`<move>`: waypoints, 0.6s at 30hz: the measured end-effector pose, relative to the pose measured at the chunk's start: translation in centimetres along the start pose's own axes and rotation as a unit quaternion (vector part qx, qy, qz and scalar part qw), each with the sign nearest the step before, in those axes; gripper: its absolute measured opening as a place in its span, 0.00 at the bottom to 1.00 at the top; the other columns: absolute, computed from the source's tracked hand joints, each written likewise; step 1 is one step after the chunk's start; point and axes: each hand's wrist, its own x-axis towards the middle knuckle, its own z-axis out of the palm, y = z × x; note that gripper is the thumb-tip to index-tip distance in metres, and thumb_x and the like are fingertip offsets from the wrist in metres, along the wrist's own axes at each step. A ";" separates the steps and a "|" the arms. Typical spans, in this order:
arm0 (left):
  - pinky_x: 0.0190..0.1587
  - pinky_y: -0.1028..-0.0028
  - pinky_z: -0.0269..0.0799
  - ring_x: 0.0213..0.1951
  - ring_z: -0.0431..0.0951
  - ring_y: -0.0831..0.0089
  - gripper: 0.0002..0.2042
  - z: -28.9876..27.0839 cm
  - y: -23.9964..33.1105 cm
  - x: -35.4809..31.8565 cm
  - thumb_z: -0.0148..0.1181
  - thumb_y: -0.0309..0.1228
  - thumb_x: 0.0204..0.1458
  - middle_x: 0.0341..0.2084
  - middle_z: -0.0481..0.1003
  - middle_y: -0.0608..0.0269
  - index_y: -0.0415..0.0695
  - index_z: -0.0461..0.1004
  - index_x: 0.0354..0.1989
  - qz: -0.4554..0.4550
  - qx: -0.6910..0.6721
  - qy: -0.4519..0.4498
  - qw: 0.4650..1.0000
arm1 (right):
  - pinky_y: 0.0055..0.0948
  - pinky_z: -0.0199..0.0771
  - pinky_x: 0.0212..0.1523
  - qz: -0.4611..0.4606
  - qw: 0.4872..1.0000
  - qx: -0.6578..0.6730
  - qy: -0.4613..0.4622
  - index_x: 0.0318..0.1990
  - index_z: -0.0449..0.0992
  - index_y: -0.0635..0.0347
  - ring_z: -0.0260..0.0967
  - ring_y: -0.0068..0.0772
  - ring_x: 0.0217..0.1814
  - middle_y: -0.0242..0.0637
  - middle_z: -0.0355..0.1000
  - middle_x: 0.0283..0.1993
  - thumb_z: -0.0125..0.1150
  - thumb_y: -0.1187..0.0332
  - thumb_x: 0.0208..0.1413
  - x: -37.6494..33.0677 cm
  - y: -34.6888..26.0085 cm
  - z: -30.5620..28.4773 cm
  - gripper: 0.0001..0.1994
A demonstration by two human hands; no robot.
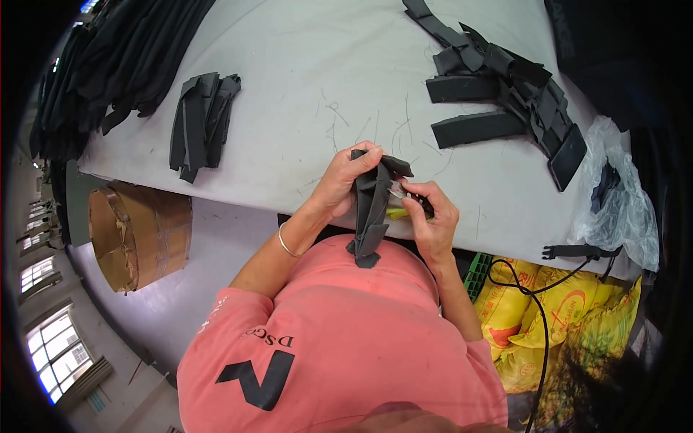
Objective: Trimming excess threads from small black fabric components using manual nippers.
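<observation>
At the table's near edge, my left hand (pixel 345 180) is closed round the top of a black fabric strap piece (pixel 372 202). The strap is folded, and its lower end hangs down against my pink shirt. Just to its right, my right hand (pixel 435 220) grips small dark-handled snips (pixel 420 204), mostly hidden by the fingers. A shiny tip shows between the fingers, close to the strap's edge. Below the snips a yellow-green bit (pixel 397 213) shows; what it belongs to I cannot tell.
Loose threads lie on the pale table (pixel 289 94). A small strap bundle (pixel 202 123) lies left, a larger strap pile (pixel 498 101) right. Black cloth (pixel 137 58) fills the far left. Also around are a cardboard drum (pixel 144 234), plastic bag (pixel 613 202), buckle strap (pixel 577 251) and yellow sacks (pixel 552 310).
</observation>
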 end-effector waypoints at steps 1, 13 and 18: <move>0.38 0.71 0.79 0.33 0.79 0.72 0.13 0.2 0.1 0.0 0.57 0.39 0.57 0.30 0.74 0.59 0.40 0.67 0.36 0.007 -0.016 -0.004 1.000 | 0.25 0.66 0.28 0.000 1.000 0.000 0.001 0.37 0.75 0.61 0.68 0.31 0.26 0.36 0.71 0.27 0.62 0.75 0.47 -0.2 0.2 0.2 0.08; 0.39 0.74 0.76 0.36 0.77 0.71 0.14 -0.3 -0.7 0.0 0.57 0.39 0.57 0.34 0.74 0.53 0.40 0.66 0.37 0.007 -0.042 0.005 0.999 | 0.25 0.65 0.26 -0.003 0.999 0.039 0.022 0.38 0.76 0.61 0.67 0.30 0.24 0.37 0.70 0.27 0.62 0.75 0.50 -0.9 0.0 2.0 0.07; 0.38 0.74 0.76 0.34 0.78 0.70 0.13 -0.1 -0.7 -0.1 0.58 0.39 0.57 0.31 0.75 0.54 0.41 0.66 0.35 0.007 -0.034 0.012 0.999 | 0.28 0.65 0.27 -0.032 0.998 -0.008 0.045 0.37 0.75 0.60 0.67 0.36 0.26 0.37 0.70 0.27 0.62 0.75 0.49 -0.7 -0.2 2.2 0.07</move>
